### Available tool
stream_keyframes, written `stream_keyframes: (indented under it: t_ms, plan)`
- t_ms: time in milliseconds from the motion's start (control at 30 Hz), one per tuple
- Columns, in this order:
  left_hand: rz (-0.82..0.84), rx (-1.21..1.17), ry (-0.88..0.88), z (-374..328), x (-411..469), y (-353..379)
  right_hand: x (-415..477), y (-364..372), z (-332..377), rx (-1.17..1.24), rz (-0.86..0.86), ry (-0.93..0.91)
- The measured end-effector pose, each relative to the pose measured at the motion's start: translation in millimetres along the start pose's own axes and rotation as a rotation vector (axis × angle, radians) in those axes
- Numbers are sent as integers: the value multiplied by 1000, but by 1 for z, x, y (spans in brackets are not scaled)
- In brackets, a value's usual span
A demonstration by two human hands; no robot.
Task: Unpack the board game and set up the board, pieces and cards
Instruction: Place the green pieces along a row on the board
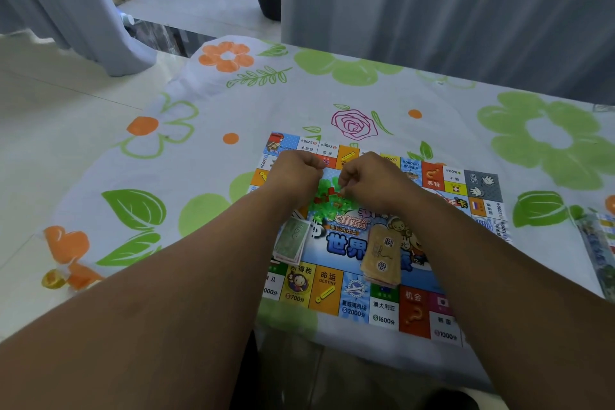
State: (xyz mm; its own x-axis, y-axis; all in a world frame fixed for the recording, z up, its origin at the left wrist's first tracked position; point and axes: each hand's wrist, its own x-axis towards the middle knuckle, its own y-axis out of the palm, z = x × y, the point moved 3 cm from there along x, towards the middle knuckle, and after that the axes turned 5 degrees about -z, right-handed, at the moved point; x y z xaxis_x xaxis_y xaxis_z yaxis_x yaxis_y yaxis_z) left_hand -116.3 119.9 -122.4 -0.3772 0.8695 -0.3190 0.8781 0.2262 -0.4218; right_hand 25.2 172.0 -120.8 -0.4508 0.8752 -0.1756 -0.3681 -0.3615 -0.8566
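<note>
The colourful game board (352, 303) lies flat on the flowered tablecloth. A pile of small green and red plastic pieces (327, 198) sits on its middle. Above that pile are both hands with curled fingers: my left hand (293, 173) at the pile's left edge, my right hand (372, 180) at its right, fingertips pinching among the pieces. Whether a bag is held I cannot tell. A stack of green paper money (291, 240) lies on the board's left part, and a stack of tan cards (382, 255) lies on its centre-right.
The flowered tablecloth (206, 130) covers the table. A packet with printed parts (599, 243) lies at the right edge. Orange and yellow small objects (66, 276) sit at the table's left corner. Grey curtains (432, 10) hang behind the table.
</note>
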Motion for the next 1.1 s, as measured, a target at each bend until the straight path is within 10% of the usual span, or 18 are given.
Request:
stream_keyframes:
  t_ms: [700, 1100]
  plan:
    - [192, 39, 17, -12, -13, 16, -4, -15, -21, 295, -181, 160]
    - [-270, -354, -176, 16, 13, -35, 21, -5, 26, 662, -135, 222]
